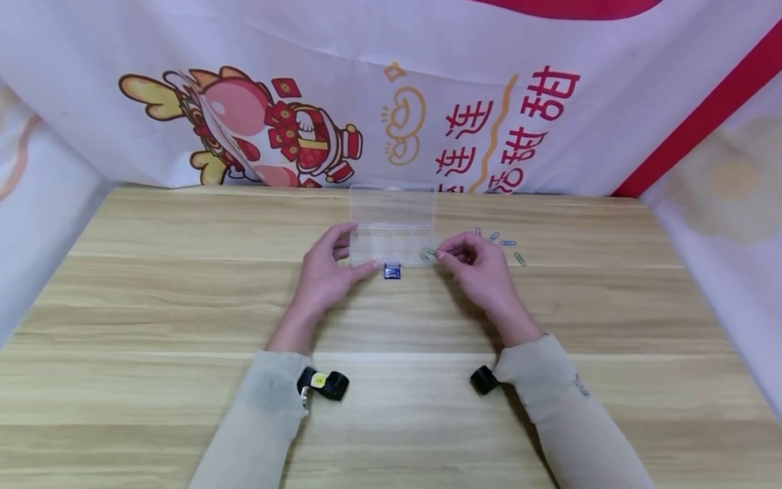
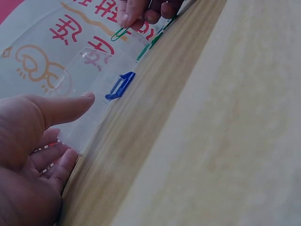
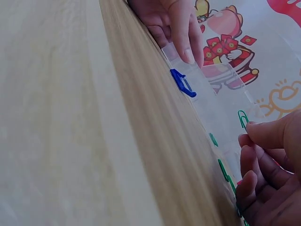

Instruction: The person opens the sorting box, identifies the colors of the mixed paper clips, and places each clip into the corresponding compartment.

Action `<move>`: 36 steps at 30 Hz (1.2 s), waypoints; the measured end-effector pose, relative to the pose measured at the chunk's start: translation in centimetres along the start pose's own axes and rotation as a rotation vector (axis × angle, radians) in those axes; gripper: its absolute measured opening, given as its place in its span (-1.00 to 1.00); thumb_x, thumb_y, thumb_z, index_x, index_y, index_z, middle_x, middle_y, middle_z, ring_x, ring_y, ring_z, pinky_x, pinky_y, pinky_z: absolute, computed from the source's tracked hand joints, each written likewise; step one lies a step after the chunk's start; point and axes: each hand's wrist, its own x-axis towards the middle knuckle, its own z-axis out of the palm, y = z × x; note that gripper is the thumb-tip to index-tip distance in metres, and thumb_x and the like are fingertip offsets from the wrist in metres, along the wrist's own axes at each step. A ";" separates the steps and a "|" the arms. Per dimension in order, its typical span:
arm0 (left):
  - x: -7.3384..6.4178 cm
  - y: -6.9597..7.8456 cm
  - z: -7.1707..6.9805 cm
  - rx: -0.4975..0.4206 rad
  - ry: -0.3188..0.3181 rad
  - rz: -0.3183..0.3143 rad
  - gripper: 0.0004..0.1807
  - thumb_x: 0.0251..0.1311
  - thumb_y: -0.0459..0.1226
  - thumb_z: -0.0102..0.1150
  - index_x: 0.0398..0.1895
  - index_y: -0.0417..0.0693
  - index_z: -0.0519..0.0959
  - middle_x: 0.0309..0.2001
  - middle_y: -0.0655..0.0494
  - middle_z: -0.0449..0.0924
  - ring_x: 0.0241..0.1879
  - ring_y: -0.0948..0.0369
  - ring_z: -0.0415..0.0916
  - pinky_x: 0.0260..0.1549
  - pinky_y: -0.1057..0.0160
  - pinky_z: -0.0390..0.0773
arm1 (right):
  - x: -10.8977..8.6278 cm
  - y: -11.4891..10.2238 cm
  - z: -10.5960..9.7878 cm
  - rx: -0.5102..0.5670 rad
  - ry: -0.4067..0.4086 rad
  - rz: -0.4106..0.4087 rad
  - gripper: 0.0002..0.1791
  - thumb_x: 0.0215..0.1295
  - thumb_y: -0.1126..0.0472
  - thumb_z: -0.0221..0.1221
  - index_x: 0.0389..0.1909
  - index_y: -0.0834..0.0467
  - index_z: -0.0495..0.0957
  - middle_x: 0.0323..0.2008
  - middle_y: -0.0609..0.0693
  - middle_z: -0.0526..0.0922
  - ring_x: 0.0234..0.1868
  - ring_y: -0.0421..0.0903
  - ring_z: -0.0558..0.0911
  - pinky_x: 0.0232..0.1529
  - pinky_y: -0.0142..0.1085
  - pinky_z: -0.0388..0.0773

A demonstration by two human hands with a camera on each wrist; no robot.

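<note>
A clear plastic compartment box (image 1: 381, 243) stands on the table with its lid (image 1: 394, 206) raised at the back and a blue latch (image 1: 392, 272) at its front. My left hand (image 1: 326, 268) holds the box's left end, thumb along the front edge and fingers round the side. Between thumb and forefinger, my right hand (image 1: 479, 265) pinches a green paper clip (image 3: 242, 118) over the box's right end. Another green clip (image 3: 214, 139) shows through the clear wall at that end.
Right of the box, several loose paper clips lie on the wooden table (image 1: 391, 421), among them a blue one (image 1: 508, 242) and a green one (image 1: 520, 259). A printed white cloth (image 1: 342, 41) hangs directly behind the table's far edge.
</note>
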 end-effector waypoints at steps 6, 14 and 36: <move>-0.1 0.0 0.0 -0.007 -0.006 -0.009 -0.09 0.20 -0.21 0.61 0.61 0.14 0.37 0.47 -0.08 0.48 0.44 -0.04 0.49 0.45 -0.01 0.57 | 0.0 -0.1 0.3 -0.011 -0.006 0.012 -0.84 0.52 0.10 0.33 -0.04 0.09 0.71 -0.08 0.03 0.69 -0.09 -0.03 0.56 -0.09 -0.26 0.56; 0.0 0.0 0.0 -0.006 -0.002 -0.004 -0.10 0.20 -0.20 0.61 0.60 0.13 0.38 0.47 -0.10 0.48 0.44 -0.05 0.49 0.45 -0.02 0.57 | 0.0 -0.3 0.4 -0.014 -0.019 0.008 -0.87 0.53 0.13 0.31 -0.06 0.09 0.71 -0.10 0.03 0.69 -0.11 -0.02 0.56 -0.13 -0.27 0.57; 0.0 -0.2 0.1 0.012 0.010 0.006 -0.10 0.21 -0.19 0.61 0.60 0.15 0.38 0.47 -0.10 0.47 0.44 -0.06 0.49 0.46 -0.02 0.56 | 0.0 0.3 -0.4 0.017 0.049 0.021 -0.82 0.48 0.06 0.36 -0.03 0.04 0.72 -0.10 -0.02 0.69 -0.14 -0.05 0.57 -0.27 -0.37 0.56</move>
